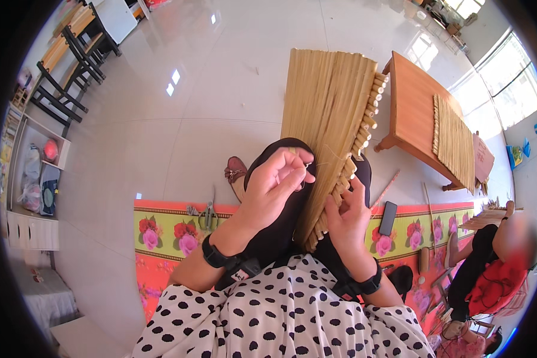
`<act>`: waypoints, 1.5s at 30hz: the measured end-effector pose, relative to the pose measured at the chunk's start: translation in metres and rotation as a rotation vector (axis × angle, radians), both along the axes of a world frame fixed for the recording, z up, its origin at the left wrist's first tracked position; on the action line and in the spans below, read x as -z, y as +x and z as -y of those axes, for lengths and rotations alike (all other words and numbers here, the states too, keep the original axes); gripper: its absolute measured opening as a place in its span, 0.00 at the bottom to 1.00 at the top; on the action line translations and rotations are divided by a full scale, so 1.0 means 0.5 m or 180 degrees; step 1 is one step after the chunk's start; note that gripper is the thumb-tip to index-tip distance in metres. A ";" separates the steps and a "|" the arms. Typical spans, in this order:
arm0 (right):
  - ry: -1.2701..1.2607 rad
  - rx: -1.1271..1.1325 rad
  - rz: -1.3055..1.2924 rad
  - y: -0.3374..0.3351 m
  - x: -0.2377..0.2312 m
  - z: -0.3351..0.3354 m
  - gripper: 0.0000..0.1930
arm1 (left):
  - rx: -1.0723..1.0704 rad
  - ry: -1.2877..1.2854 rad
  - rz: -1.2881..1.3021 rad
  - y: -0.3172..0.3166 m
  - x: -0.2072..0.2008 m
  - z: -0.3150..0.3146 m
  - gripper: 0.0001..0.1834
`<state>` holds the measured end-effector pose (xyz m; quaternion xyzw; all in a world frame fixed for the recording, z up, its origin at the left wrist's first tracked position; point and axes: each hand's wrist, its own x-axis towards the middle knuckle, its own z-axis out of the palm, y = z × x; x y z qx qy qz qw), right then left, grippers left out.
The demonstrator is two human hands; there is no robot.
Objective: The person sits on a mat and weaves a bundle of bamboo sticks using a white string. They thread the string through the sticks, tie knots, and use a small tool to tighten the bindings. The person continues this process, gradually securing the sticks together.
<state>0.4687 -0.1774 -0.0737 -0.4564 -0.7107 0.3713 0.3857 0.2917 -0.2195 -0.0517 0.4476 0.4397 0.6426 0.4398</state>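
A long mat of tan straw or reed stalks (325, 101) slants across my lap, its right edge lined with a row of thick, pale cut ends. My left hand (280, 179) hovers beside the mat's left side, over my dark trouser knee. Its thumb and fingers are pinched together; whatever thin thing they hold is too small to name. A fine loose strand shows on the mat near those fingers. At the mat's right edge, my right hand (349, 218) has its thumb and fingers around the bound ends, gripping them. Dark bands circle both wrists.
Scissors (208, 216) lie on the flowered red cloth (161, 235) to the left. A dark phone (388, 218) and thin sticks lie right. A wooden table (414, 89) bears another stalk mat (453, 140). Another person (495, 268) sits at far right. Chairs (71, 65) stand far left.
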 end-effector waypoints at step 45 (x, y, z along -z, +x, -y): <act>0.3349 -0.1583 0.0526 0.031 -0.116 -0.066 0.15 | 0.0305 0.0261 0.0259 -0.019 0.010 -0.050 0.03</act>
